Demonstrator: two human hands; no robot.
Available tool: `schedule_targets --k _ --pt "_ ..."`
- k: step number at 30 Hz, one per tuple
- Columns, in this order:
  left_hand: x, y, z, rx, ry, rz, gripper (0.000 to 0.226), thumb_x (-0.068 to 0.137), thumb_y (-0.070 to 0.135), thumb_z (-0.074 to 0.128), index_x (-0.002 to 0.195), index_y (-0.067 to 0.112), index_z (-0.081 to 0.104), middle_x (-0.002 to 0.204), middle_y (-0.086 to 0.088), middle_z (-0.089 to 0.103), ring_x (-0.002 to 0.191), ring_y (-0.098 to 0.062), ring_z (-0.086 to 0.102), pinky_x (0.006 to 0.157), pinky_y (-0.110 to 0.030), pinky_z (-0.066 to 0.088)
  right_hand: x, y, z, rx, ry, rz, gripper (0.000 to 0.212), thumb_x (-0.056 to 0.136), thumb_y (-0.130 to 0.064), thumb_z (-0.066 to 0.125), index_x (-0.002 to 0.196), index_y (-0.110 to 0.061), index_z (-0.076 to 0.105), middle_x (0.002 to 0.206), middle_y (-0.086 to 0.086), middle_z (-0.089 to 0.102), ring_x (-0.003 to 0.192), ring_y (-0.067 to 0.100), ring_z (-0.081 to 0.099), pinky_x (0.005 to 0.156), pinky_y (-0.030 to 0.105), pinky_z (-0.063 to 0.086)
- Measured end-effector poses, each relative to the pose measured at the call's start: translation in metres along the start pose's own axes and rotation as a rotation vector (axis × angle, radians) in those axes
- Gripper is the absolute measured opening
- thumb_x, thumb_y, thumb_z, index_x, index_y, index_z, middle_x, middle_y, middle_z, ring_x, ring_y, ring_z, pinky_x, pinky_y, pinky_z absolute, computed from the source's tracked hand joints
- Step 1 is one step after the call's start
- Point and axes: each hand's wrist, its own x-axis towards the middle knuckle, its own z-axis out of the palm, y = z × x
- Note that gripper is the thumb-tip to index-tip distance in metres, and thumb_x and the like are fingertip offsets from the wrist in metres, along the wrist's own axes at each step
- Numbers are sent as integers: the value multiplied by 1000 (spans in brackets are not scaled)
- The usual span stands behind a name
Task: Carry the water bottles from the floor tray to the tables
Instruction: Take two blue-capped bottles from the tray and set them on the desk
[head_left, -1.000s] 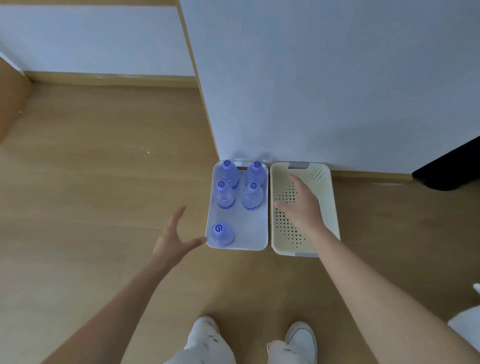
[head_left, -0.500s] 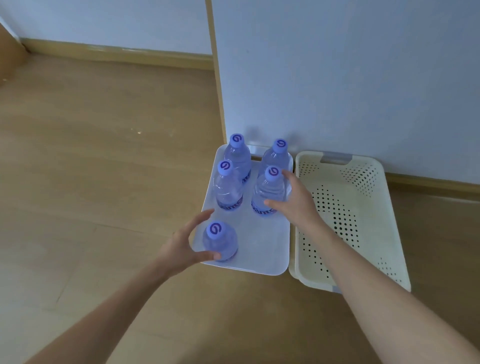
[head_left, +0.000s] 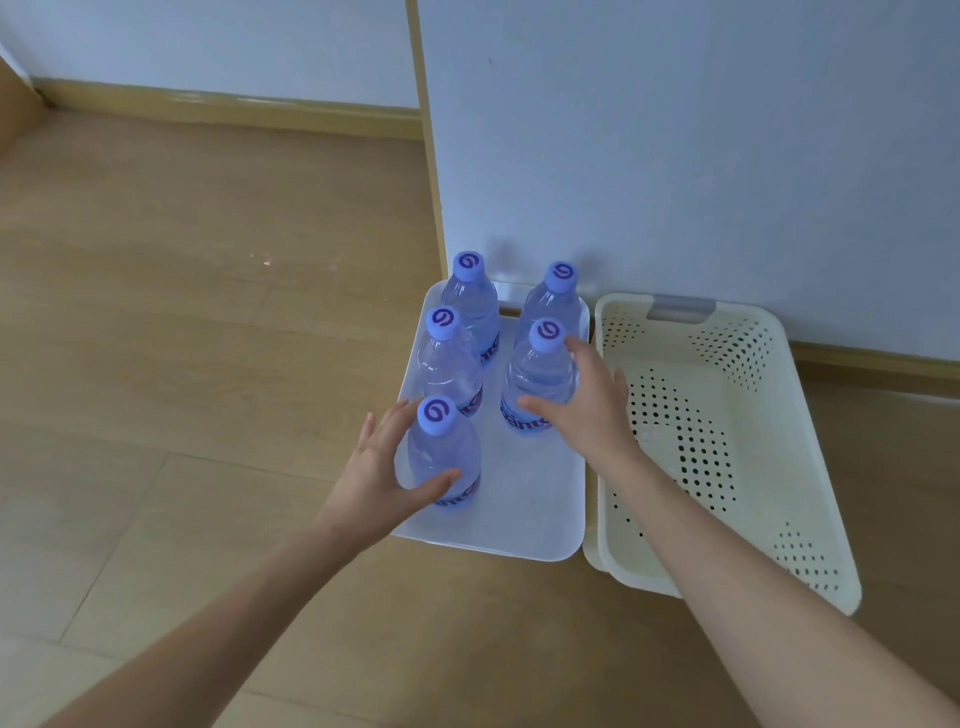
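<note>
Five clear plastic water bottles with purple-blue screw caps are standing upright on a shallow white plastic tray (head_left: 524, 525) on the wood-look floor (head_left: 182, 364), tucked against a pale wall panel (head_left: 675, 156). The lone bottle at the tray's 7 o'clock corner (head_left: 441, 457) has the left hand (head_left: 376, 478) wrapped around it, thumb across the near side and fingers reaching round behind, though they look fairly loose to me, more cupping than squeezing. The right hand (head_left: 587, 410) is curled on the bottle in the middle right of the tray (head_left: 540, 379), thumb low near the label and fingers round the far side up near the shoulder. Two more at 12 o'clock, the back left bottle (head_left: 470, 301) and the back right bottle (head_left: 558, 301), plus the middle left bottle (head_left: 447, 358), are packed right in next to the grabbed ones. That's where I reckon it goes sideways: pull either bottle out at a slant and it clips a neighbour, and those tall skinny things would topple like skittles. The thin plastic also flexes, so a lazy grip could let a full bottle slide through the fingers on the way up. Just to the right, at 3 o'clock, sits an empty cream perforated plastic basket (head_left: 727, 467), touching the tray edge, so a knocked bottle might roll in there. Nothing's on any table yet as far as I can see.
</note>
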Motion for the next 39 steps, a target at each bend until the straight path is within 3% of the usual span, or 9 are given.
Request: schedule_targets --k 5,10,13,17,21,23,28,35,39 --pt "6 -10 -1 23 -36 -30 77 68 34 81 130 43 37 122 26 49 115 -4 47 90 -21 35 -3 1 2 51 60 -17 72 73 -31 78 134 -20 41 136 -2 47 123 12 38 116 46 13" --pt "5 -10 2 -22 34 -40 74 62 32 84 124 45 45 108 29 55 96 16 50 75 4 33 -6 -1 3 109 107 -32 70 71 -28 80 131 -19 46 122 -7 54 94 -13 26 113 48 23" --pt "6 -6 -1 -54 66 -74 72 60 26 87 120 40 50 99 36 53 89 33 43 71 9 31 -8 -6 -2 144 115 -30 67 65 -22 84 124 -19 53 93 -29 45 101 1 39 107 35 32" --pt "7 -2 -4 -90 110 -116 70 59 25 87 115 46 49 93 42 51 85 30 47 68 8 33 -6 -6 -4 127 54 -65 59 58 -19 86 108 -31 57 86 -24 47 107 25 51 83 25 38" --pt "9 6 -14 -106 125 -151 70 60 27 86 112 52 46 89 43 49 79 23 50 64 4 37 -8 -13 -16 143 -7 -50 55 58 -19 87 100 -35 55 94 -8 61 86 5 55 68 5 37" --pt "9 14 -21 -136 124 -169 70 60 28 86 113 53 47 91 41 54 83 22 52 65 1 39 -10 -25 -27 162 -39 -33 53 60 -15 86 95 -37 53 87 -16 60 76 -8 54 63 0 38" --pt "6 59 -57 -222 120 -225 68 63 22 84 121 41 53 106 22 66 100 0 62 76 -17 47 -15 -74 -66 171 -92 30 49 62 -13 84 93 -35 53 81 -18 60 71 -6 55 60 1 40" --pt "-18 164 -155 -223 74 -257 64 65 20 82 120 38 55 105 17 67 96 -2 64 65 -8 46 -44 -188 -158 202 -97 66 49 62 -11 83 90 -37 53 79 -23 58 71 -9 54 59 0 38" --pt "-39 236 -226 -259 116 -257 64 65 18 83 121 34 57 104 17 67 94 2 64 69 -9 49 -58 -275 -218 193 -120 32 45 62 -14 83 88 -36 53 85 -15 62 81 6 58 73 14 44"
